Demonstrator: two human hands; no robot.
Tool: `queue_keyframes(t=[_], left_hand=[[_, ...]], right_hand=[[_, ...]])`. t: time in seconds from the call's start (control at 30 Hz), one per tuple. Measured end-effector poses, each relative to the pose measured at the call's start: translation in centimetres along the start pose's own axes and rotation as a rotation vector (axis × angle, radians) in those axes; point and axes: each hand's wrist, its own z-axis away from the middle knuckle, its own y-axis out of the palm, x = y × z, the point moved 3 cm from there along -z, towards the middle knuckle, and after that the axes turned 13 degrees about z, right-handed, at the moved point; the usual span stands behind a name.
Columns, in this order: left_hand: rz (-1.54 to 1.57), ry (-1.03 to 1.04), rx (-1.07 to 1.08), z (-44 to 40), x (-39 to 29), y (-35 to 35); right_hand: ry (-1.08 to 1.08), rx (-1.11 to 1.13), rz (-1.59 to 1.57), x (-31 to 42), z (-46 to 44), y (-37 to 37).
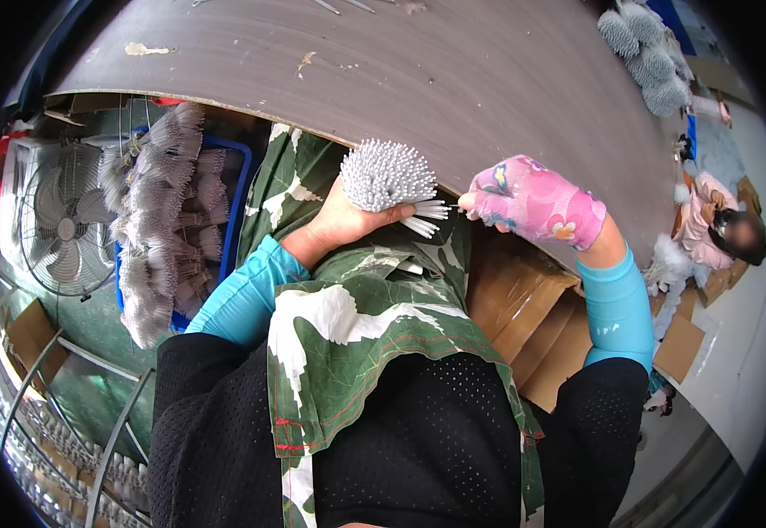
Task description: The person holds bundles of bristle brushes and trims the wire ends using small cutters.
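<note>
My bare left hand is wrapped round a thick bundle of thin, white-tipped stems. The tips fan out into a rounded dome above my fingers. A smaller cluster of stems sticks out to the right, beside my thumb. My right hand, in a pink floral fingerless glove, is closed just right of that cluster, its fingertips pinched together near the table edge. Something thin and dark shows at those fingertips, too small to name. Both hands are above my camouflage apron.
The brown tabletop spans the front. Left stand a fan and a blue crate with white bristly bundles. Cardboard boxes sit under the table. Grey bundles and another person are at right.
</note>
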Motion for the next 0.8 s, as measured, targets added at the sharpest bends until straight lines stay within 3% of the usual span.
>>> queue_keyframes(t=[0.2, 0.27, 0.57, 0.8], left_hand=[[0.053, 0.031, -0.003, -0.3, 0.0, 0.3], [0.202, -0.078, -0.033, -0.1, 0.3, 0.1], [0.146, -0.071, -0.052, -0.1, -0.1, -0.1], [0.145, -0.079, -0.053, -0.1, 0.0, -0.2]], right_hand=[[-0.044, -0.096, -0.005, -0.8, 0.4, 0.1], [0.005, -0.046, -0.072, -0.8, 0.2, 0.4], [-0.071, -0.114, 0.106, 0.8, 0.3, 0.3], [-0.076, -0.146, 0.051, 0.6, 0.1, 0.7]])
